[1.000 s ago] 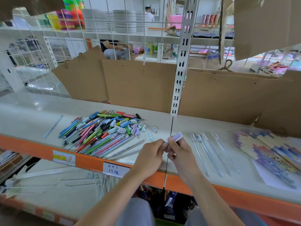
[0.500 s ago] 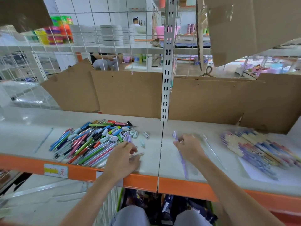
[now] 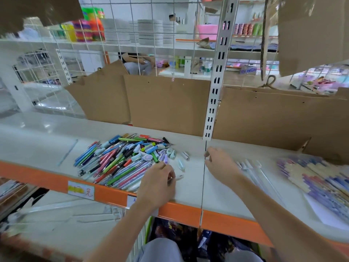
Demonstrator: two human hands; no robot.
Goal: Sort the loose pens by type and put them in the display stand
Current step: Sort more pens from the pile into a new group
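A heap of loose pens (image 3: 120, 159) in blue, green, pink and red lies on the white shelf (image 3: 37, 137), left of its centre seam. My left hand (image 3: 157, 183) sits at the heap's near right edge, fingers curled round a clear pen (image 3: 177, 177) whose tip sticks out to the right. My right hand (image 3: 219, 162) hovers just right of the seam with relaxed fingers, holding nothing. A row of clear pens (image 3: 251, 170) lies to its right. I cannot see a display stand.
Loose caps (image 3: 184, 157) lie beside the heap. Stacked packs of pens (image 3: 319, 178) cover the shelf's right end on white paper. Cardboard panels (image 3: 166, 103) and a slotted white upright (image 3: 215, 91) stand at the back. The orange shelf lip (image 3: 179, 212) runs along the front.
The hands have parted. My right hand set a purple pen down at the right and came back empty toward the seam. My left hand reached the heap and took a clear pen.
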